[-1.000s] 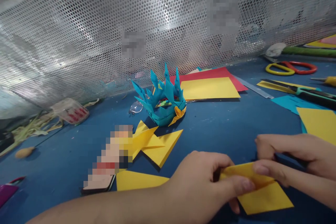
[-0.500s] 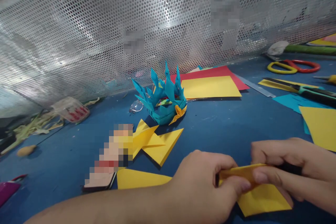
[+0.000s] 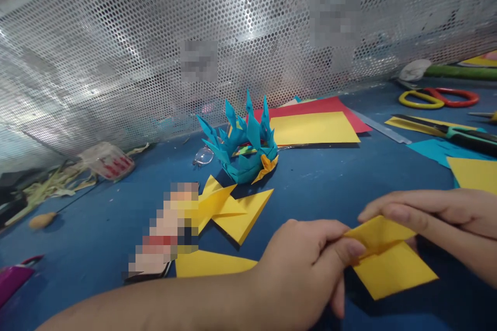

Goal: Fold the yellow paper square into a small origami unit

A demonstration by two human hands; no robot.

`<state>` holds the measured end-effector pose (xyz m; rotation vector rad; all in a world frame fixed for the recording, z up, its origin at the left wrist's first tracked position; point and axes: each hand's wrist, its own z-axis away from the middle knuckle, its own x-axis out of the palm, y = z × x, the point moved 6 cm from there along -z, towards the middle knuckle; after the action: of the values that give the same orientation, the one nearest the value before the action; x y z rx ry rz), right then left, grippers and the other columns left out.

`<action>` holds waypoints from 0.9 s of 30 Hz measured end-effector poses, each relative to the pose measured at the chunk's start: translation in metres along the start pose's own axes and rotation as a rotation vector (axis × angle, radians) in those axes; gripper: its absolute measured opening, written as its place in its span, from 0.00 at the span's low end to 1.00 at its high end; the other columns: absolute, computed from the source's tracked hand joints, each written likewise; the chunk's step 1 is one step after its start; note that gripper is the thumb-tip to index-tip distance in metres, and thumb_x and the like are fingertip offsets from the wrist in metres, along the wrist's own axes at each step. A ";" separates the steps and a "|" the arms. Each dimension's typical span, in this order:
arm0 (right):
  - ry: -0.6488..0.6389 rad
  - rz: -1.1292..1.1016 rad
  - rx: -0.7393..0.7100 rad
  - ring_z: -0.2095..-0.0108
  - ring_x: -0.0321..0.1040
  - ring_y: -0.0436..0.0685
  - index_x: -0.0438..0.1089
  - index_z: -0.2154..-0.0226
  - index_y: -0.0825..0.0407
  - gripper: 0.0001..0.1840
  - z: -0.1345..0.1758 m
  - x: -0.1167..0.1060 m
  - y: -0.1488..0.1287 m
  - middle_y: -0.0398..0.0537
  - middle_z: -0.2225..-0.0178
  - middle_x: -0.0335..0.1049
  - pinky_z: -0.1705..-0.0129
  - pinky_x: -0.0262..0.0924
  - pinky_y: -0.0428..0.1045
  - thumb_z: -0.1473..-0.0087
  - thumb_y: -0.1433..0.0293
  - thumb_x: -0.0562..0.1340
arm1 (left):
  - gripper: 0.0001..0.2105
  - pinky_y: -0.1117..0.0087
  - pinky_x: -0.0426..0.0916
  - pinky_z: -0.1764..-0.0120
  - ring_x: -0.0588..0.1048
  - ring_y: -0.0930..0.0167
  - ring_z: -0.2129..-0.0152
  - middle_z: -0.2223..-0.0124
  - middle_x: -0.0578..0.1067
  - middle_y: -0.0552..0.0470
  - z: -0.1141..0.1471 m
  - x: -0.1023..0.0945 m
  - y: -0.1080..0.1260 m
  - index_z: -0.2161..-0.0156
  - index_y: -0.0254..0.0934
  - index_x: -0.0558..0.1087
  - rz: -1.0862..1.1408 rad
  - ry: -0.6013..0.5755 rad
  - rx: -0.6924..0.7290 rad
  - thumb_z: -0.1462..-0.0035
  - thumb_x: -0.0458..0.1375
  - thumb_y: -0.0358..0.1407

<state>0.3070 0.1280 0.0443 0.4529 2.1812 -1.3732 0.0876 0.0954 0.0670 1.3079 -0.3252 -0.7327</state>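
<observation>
My left hand [image 3: 306,264] pinches the near-left corner of a yellow paper square [image 3: 388,264] that is partly folded, its upper flap lifted off the blue table [image 3: 330,181]. From the right, my right hand [image 3: 435,214] lies flat across the flap's far edge, fingers stretched out and pressing on it. Behind, in the middle of the table, stands a teal folded-paper crown [image 3: 240,147] with a small yellow piece at its front. Folded yellow paper pieces [image 3: 233,209] lie between the crown and my hands.
A perforated metal screen [image 3: 155,51] closes off the table's far side. Red and yellow sheets [image 3: 314,126] lie behind the crown. Scissors [image 3: 438,98], a cutter [image 3: 446,132] and more yellow paper [image 3: 476,173] are at the right. A phone [image 3: 151,264] and a plastic cup [image 3: 106,160] sit at the left.
The paper's upper flap has opened up from a narrow pinched fold. My right hand has gone from pinching the fold to lying flat with fingers stretched over it.
</observation>
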 end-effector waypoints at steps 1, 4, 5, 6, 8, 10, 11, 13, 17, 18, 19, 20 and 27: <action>0.014 -0.008 -0.016 0.78 0.83 0.60 0.87 0.62 0.28 0.24 -0.002 -0.002 0.000 0.34 0.71 0.87 0.84 0.72 0.47 0.28 0.38 0.60 | 0.15 0.72 0.62 0.69 0.69 0.71 0.79 0.79 0.70 0.62 0.000 0.001 0.000 0.63 0.43 0.71 -0.014 -0.023 0.008 0.25 0.56 0.49; 0.111 0.012 -0.078 0.85 0.75 0.54 0.84 0.61 0.28 0.21 -0.006 -0.013 -0.005 0.31 0.79 0.78 0.85 0.69 0.44 0.25 0.42 0.61 | 0.12 0.72 0.61 0.69 0.70 0.71 0.78 0.78 0.71 0.62 -0.002 0.003 -0.001 0.61 0.43 0.71 -0.011 -0.019 0.009 0.26 0.54 0.44; 0.159 0.040 -0.090 0.83 0.77 0.54 0.84 0.61 0.27 0.19 -0.005 -0.018 -0.006 0.31 0.79 0.78 0.83 0.71 0.43 0.25 0.43 0.61 | 0.12 0.72 0.61 0.69 0.69 0.72 0.79 0.79 0.70 0.62 -0.002 0.002 -0.001 0.62 0.43 0.71 0.006 0.006 0.001 0.26 0.54 0.44; 0.208 0.076 -0.108 0.79 0.80 0.53 0.83 0.60 0.26 0.17 -0.004 -0.023 -0.009 0.30 0.77 0.81 0.79 0.73 0.42 0.24 0.44 0.61 | 0.13 0.73 0.61 0.69 0.67 0.72 0.81 0.80 0.69 0.63 -0.003 0.001 -0.002 0.63 0.43 0.70 0.026 0.035 -0.008 0.25 0.54 0.44; 0.256 0.181 -0.186 0.65 0.87 0.54 0.81 0.52 0.24 0.13 0.001 -0.028 -0.016 0.30 0.64 0.87 0.64 0.80 0.41 0.22 0.47 0.60 | 0.15 0.73 0.61 0.71 0.62 0.73 0.83 0.82 0.66 0.64 -0.003 -0.001 -0.001 0.65 0.43 0.70 0.068 0.078 -0.018 0.24 0.54 0.44; 0.200 0.285 -0.346 0.50 0.85 0.56 0.77 0.44 0.23 0.13 0.007 -0.025 -0.027 0.34 0.48 0.85 0.48 0.80 0.44 0.21 0.50 0.58 | 0.13 0.74 0.59 0.73 0.60 0.73 0.85 0.84 0.64 0.66 -0.003 -0.002 -0.001 0.61 0.41 0.74 0.106 0.089 -0.024 0.24 0.55 0.44; 0.147 0.337 -0.439 0.45 0.83 0.58 0.75 0.41 0.23 0.14 0.011 -0.020 -0.033 0.37 0.40 0.79 0.45 0.81 0.46 0.21 0.49 0.57 | 0.12 0.74 0.59 0.74 0.59 0.73 0.86 0.84 0.63 0.67 -0.003 -0.003 0.000 0.56 0.39 0.78 0.118 0.090 -0.029 0.25 0.57 0.44; 0.026 0.419 -0.556 0.41 0.79 0.63 0.74 0.39 0.22 0.18 0.017 -0.009 -0.039 0.41 0.30 0.64 0.45 0.84 0.51 0.23 0.45 0.57 | 0.18 0.74 0.60 0.73 0.60 0.73 0.86 0.84 0.64 0.68 -0.002 -0.005 0.002 0.39 0.37 0.79 0.114 0.099 -0.033 0.25 0.59 0.44; -0.115 0.456 -0.627 0.42 0.80 0.65 0.77 0.41 0.27 0.25 0.019 0.010 -0.040 0.46 0.26 0.57 0.47 0.84 0.54 0.29 0.36 0.60 | 0.31 0.73 0.63 0.70 0.65 0.71 0.83 0.80 0.70 0.66 0.003 -0.008 0.008 0.20 0.42 0.64 -0.047 0.096 -0.061 0.22 0.55 0.46; -0.120 0.444 -0.621 0.41 0.79 0.66 0.77 0.42 0.28 0.26 0.018 0.012 -0.039 0.48 0.27 0.60 0.45 0.84 0.55 0.30 0.35 0.61 | 0.31 0.72 0.63 0.71 0.65 0.71 0.83 0.79 0.71 0.65 0.005 -0.008 0.009 0.19 0.44 0.62 -0.098 0.082 -0.076 0.21 0.53 0.46; -0.114 0.426 -0.609 0.40 0.77 0.67 0.77 0.43 0.29 0.25 0.017 0.013 -0.038 0.49 0.30 0.64 0.44 0.83 0.56 0.30 0.35 0.61 | 0.31 0.72 0.64 0.71 0.66 0.70 0.83 0.78 0.72 0.64 0.006 -0.008 0.011 0.19 0.45 0.61 -0.151 0.066 -0.091 0.21 0.51 0.45; -0.120 0.402 -0.583 0.38 0.75 0.67 0.77 0.47 0.30 0.23 0.015 0.015 -0.036 0.49 0.32 0.67 0.42 0.83 0.58 0.29 0.36 0.61 | 0.30 0.71 0.65 0.71 0.67 0.70 0.83 0.77 0.73 0.63 0.007 -0.007 0.013 0.19 0.45 0.63 -0.212 0.052 -0.101 0.22 0.50 0.43; -0.285 0.247 -0.499 0.36 0.73 0.62 0.79 0.64 0.32 0.19 0.018 0.017 -0.029 0.41 0.36 0.75 0.46 0.82 0.53 0.21 0.52 0.60 | 0.21 0.61 0.74 0.63 0.87 0.53 0.62 0.56 0.89 0.42 0.010 -0.003 0.031 0.36 0.41 0.80 -1.026 -0.030 -0.125 0.23 0.51 0.39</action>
<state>0.2822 0.0996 0.0489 0.3009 2.0497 -0.6804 0.0889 0.0917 0.0997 1.3046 0.4162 -1.5947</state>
